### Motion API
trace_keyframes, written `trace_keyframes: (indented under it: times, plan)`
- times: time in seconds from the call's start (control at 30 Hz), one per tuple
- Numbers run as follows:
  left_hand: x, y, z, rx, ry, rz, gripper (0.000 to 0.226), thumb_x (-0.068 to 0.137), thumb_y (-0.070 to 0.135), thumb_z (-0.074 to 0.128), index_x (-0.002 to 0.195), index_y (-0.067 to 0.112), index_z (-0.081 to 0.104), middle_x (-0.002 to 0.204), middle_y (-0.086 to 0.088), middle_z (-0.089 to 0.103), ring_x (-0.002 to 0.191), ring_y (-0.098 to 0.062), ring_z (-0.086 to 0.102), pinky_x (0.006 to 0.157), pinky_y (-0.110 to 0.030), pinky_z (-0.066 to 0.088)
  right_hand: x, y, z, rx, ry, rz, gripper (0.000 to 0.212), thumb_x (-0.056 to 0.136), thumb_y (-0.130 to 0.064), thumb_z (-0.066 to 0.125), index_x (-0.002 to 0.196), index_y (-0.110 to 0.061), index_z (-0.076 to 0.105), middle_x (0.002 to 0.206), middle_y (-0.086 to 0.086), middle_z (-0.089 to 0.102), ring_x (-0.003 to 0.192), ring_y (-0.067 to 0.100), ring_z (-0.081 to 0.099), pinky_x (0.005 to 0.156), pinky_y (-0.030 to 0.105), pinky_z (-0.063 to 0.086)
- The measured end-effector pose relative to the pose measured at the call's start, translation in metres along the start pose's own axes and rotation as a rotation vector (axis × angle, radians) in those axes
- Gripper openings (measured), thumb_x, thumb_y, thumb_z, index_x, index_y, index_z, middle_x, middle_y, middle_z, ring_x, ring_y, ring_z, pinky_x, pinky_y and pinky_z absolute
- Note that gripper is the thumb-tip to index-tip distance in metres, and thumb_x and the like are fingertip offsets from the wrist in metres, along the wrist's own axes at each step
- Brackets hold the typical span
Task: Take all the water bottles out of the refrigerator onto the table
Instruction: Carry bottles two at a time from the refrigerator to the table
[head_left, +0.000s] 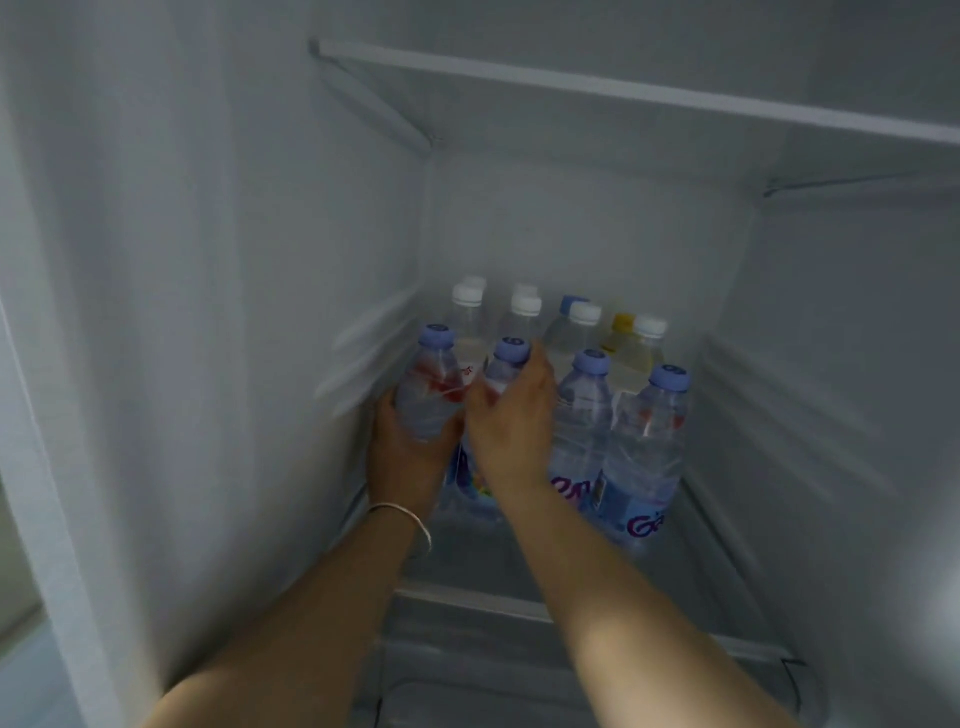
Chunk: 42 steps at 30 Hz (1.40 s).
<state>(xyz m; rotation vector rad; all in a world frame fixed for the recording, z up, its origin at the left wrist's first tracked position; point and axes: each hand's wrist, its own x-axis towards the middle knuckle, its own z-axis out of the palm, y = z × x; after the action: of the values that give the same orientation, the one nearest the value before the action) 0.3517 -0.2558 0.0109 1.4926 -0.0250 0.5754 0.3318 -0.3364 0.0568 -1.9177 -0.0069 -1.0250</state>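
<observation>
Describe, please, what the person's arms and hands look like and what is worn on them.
Both forearms are bare, with no sleeves in view and no gloves. The left hand has a thin, silver-coloured bangle round its wrist. The right hand and its wrist carry nothing: no ring or watch can be made out, though the picture is blurred.

Four purple-capped bottles (644, 441), six white-capped bottles (582, 325), one blue-capped (571, 303), one yellow-capped (622, 323).

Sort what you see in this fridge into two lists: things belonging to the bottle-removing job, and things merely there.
Job:
front-row purple-capped bottles
back-row bottles
left hand holding leftmost bottle
right hand gripping second bottle

Merely there:
upper shelf
bracelet
</observation>
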Motion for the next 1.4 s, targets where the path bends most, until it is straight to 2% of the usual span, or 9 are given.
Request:
trace_keyframes:
  times: [0.1,0.3,0.43,0.73,0.9,1.03,1.17,1.27,1.4]
  plan:
    - [-0.001,-0.003,-0.002,-0.018,0.020,-0.007,0.076,0.047,0.061,0.075,0.107,0.016,0.059,0.099,-0.001,0.070,0.092,-0.018,0.068,0.083,-0.036,0.055,-0.004,0.003,-0.001,0.027,0.030,-0.039,0.057,0.079,-0.014,0.065,0.129,0.000,0.044,0.126,0.017,0.052,0.119,0.030,0.048,0.101,0.039,0.040]
    - [-0.021,0.003,-0.011,-0.023,0.136,-0.007,0.049,0.062,0.035,0.081,0.100,0.019,0.054,0.091,0.006,0.064,0.082,-0.012,0.063,0.064,-0.012,0.043,-0.024,0.014,-0.011,0.101,-0.137,-0.049,0.070,0.071,-0.034,0.065,0.134,-0.017,0.040,0.130,0.002,0.053,0.118,0.019,0.052,0.098,0.033,0.044]
    - [-0.027,0.002,-0.015,-0.018,0.132,0.010,0.047,0.069,0.019,0.080,0.103,0.026,0.048,0.086,0.019,0.057,0.075,0.006,0.056,0.058,0.002,0.040,-0.032,0.024,-0.015,0.175,-0.172,0.062,0.081,0.063,-0.055,0.069,0.132,-0.021,0.041,0.127,0.001,0.056,0.114,0.016,0.056,0.096,0.034,0.048]
    - [-0.031,0.011,-0.019,-0.010,0.175,0.045,0.046,0.069,0.023,0.081,0.100,0.033,0.048,0.086,0.024,0.057,0.076,0.013,0.054,0.058,0.004,0.040,-0.040,0.030,-0.011,0.313,-0.094,-0.014,0.054,0.063,-0.055,0.069,0.110,-0.046,0.045,0.110,-0.016,0.059,0.102,-0.007,0.057,0.088,0.006,0.043]
    - [-0.048,0.038,-0.024,-0.052,0.171,0.088,0.046,0.063,0.028,0.085,0.089,0.036,0.049,0.083,0.024,0.057,0.071,0.010,0.059,0.062,0.002,0.041,-0.041,0.008,-0.033,0.328,-0.039,-0.076,0.052,0.058,-0.055,0.070,0.103,-0.047,0.045,0.103,-0.029,0.054,0.094,-0.019,0.055,0.081,0.000,0.042]
    - [-0.077,0.078,-0.038,-0.081,0.063,0.146,0.051,0.058,0.032,0.087,0.086,0.039,0.045,0.082,0.021,0.059,0.070,0.009,0.058,0.058,0.001,0.041,-0.054,-0.026,-0.066,0.334,0.060,-0.109,0.051,0.059,-0.052,0.070,0.103,-0.041,0.047,0.099,-0.026,0.057,0.089,-0.018,0.057,0.076,0.000,0.041]
    - [-0.118,0.109,-0.060,-0.161,-0.076,0.202,0.054,0.056,0.043,0.082,0.101,0.037,0.051,0.093,0.015,0.067,0.082,0.009,0.063,0.071,-0.009,0.049,-0.088,-0.061,-0.109,0.219,0.201,-0.130,0.041,0.059,-0.053,0.063,0.094,-0.035,0.050,0.087,-0.017,0.063,0.081,-0.014,0.059,0.072,0.005,0.041]
    - [-0.155,0.126,-0.080,-0.199,-0.201,0.217,0.065,0.050,0.057,0.068,0.107,0.029,0.053,0.091,0.019,0.067,0.080,0.007,0.063,0.070,-0.005,0.046,-0.130,-0.082,-0.142,0.117,0.304,-0.090,0.056,0.058,-0.057,0.060,0.099,-0.018,0.055,0.085,-0.001,0.068,0.077,0.003,0.063,0.071,0.012,0.045]
    - [-0.211,0.138,-0.101,-0.244,-0.426,0.171,0.068,0.046,0.061,0.066,0.106,0.030,0.054,0.091,0.019,0.067,0.082,0.010,0.061,0.073,-0.007,0.045,-0.200,-0.110,-0.195,0.021,0.430,-0.007,0.064,0.057,-0.058,0.061,0.104,-0.016,0.056,0.082,-0.008,0.068,0.074,0.003,0.064,0.068,0.012,0.047]
